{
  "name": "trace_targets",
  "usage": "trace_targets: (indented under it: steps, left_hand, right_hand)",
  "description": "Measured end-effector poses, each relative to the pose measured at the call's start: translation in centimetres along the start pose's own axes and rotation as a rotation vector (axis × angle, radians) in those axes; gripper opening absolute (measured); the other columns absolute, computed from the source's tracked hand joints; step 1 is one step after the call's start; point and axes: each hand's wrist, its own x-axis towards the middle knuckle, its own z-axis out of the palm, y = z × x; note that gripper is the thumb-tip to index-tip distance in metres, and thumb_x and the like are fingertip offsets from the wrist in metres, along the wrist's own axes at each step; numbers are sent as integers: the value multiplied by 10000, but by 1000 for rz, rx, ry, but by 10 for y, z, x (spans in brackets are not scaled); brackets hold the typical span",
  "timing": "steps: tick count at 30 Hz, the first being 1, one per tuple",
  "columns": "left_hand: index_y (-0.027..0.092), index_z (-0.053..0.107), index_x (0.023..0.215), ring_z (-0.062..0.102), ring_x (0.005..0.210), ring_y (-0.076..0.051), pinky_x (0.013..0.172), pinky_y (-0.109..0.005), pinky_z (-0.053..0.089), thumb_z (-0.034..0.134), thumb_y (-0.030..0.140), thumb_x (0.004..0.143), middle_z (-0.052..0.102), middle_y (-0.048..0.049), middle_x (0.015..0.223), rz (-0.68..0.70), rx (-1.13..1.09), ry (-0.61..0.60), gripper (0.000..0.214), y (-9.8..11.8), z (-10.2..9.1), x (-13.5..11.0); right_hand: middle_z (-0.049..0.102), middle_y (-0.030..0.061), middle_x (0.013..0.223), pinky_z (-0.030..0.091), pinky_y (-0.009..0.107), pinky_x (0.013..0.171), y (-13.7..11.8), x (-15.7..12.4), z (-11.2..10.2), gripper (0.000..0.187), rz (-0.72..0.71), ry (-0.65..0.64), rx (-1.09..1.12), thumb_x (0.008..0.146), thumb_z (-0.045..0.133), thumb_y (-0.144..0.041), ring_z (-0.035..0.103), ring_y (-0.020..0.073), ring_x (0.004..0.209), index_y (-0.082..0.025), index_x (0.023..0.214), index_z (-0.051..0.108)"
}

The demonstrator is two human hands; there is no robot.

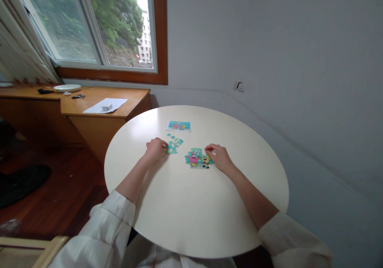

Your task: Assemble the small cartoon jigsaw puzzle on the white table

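Observation:
A partly joined jigsaw puzzle (196,159) with a pink starfish and a yellow sponge character lies flat on the round white table (191,212). At its upper right edge is my right hand (220,157), thumb and fingers pinched together; whatever they may hold is too small to make out. Left of the puzzle, loose teal puzzle pieces (174,145) are spread in a small heap. My left hand (155,150) rests at the heap's left side with its fingers curled in, and what is between the fingertips is hidden.
Behind the loose pieces lies a picture card (178,126) showing the same characters. A wooden desk (137,98) at the left carries a paper sheet (119,103), a small white box (107,107) and a white plate (67,87). A wall (269,52) borders the table's far right.

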Motion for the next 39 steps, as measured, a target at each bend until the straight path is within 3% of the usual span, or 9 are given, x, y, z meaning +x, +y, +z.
trace_targets:
  steps: [4, 11, 19, 26, 32, 39]
  left_hand:
    - [225, 678, 907, 521, 926, -259, 799, -396, 336, 425, 170, 749, 598, -101, 1002, 19, -30, 28, 303, 4, 0, -3]
    - [291, 633, 1003, 454, 984, -284, 806, -447, 294, 419, 319, 784, 556, -91, 1064, 180, 33, 41, 308, 19, 11, -6]
    - [254, 674, 864, 454, 982, -251, 806, -425, 269, 409, 243, 783, 566, -77, 1057, 233, 50, 80, 277, 21, 12, -5]
    - [255, 630, 953, 445, 1011, -255, 828, -446, 237, 408, 262, 795, 590, -68, 1067, 309, 34, 49, 272, 29, 13, -9]
    - [234, 657, 795, 470, 973, -255, 830, -462, 215, 397, 224, 781, 633, -61, 955, 344, 26, 37, 261, 31, 8, -11]
    - [212, 668, 748, 522, 913, -233, 826, -408, 241, 435, 159, 721, 652, -56, 905, 298, -81, 19, 240, 30, 7, -8]
  right_hand:
    - [652, 21, 727, 432, 290, 728, 0, 0, 0, 113, 7, -1, 8, 710, 504, -223, 595, 150, 702, -191, 712, 613]
    - [651, 24, 717, 438, 276, 708, -1, -1, 2, 126, 11, -6, 19, 709, 494, -214, 595, 146, 691, -186, 716, 616]
    - [652, 21, 725, 441, 274, 707, 2, -2, 4, 130, 3, -11, 17, 713, 496, -228, 595, 143, 698, -186, 730, 618]
    - [648, 24, 721, 441, 276, 703, -1, -2, 3, 125, 5, -23, 33, 711, 497, -231, 589, 144, 690, -183, 722, 611]
    - [647, 26, 722, 441, 282, 704, -4, -1, 3, 128, 8, -24, 47, 712, 492, -228, 589, 149, 693, -182, 726, 610]
    - [646, 30, 726, 438, 281, 706, -4, -1, 3, 125, 22, -31, 59, 707, 495, -220, 587, 149, 697, -175, 721, 611]
